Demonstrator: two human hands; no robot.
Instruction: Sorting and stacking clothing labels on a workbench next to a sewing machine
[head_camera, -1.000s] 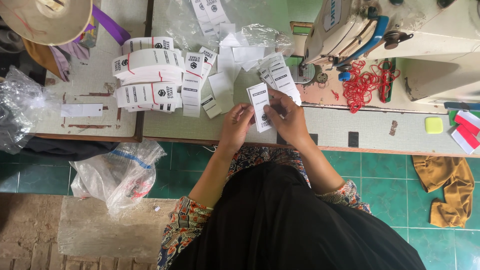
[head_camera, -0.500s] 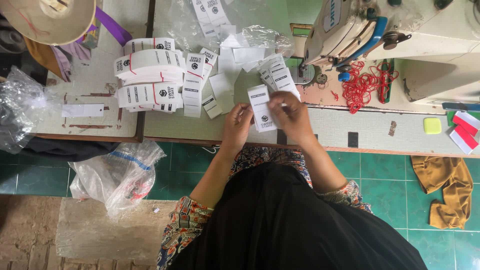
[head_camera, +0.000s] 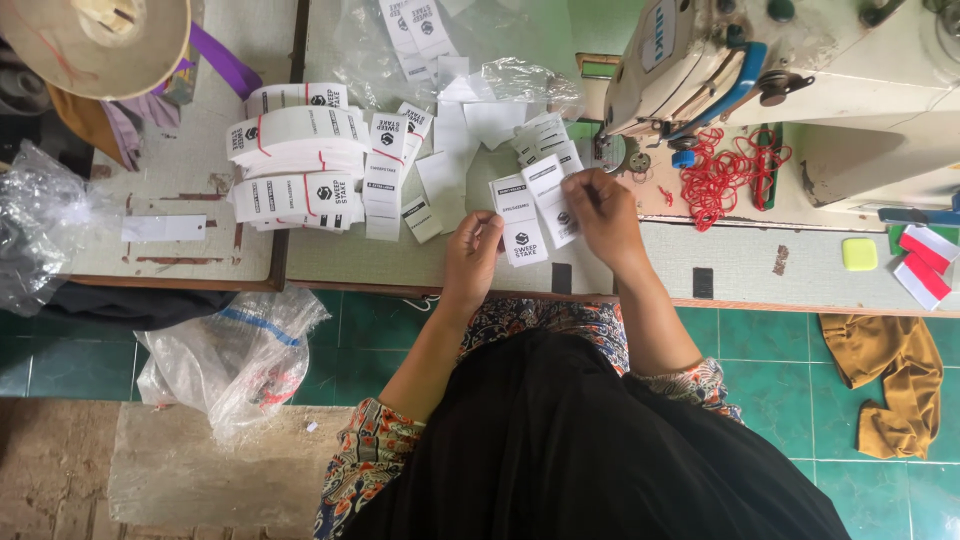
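Labels (head_camera: 522, 222) partly behind right hand (head_camera: 605, 215)

Matt woven-cloth labels (head_camera: 522, 222) — glossy crinkled plastic bag (head_camera: 235, 360), scuffed worn tabletop (head_camera: 330, 255)

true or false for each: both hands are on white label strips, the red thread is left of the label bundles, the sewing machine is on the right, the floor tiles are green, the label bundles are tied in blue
1. Both the left hand and right hand touch white label strips: true.
2. The red thread lies left of the label bundles: false, it lies to their right.
3. The sewing machine is on the right: true.
4. The floor tiles are green: true.
5. The bundles are tied in blue: false, red bands.
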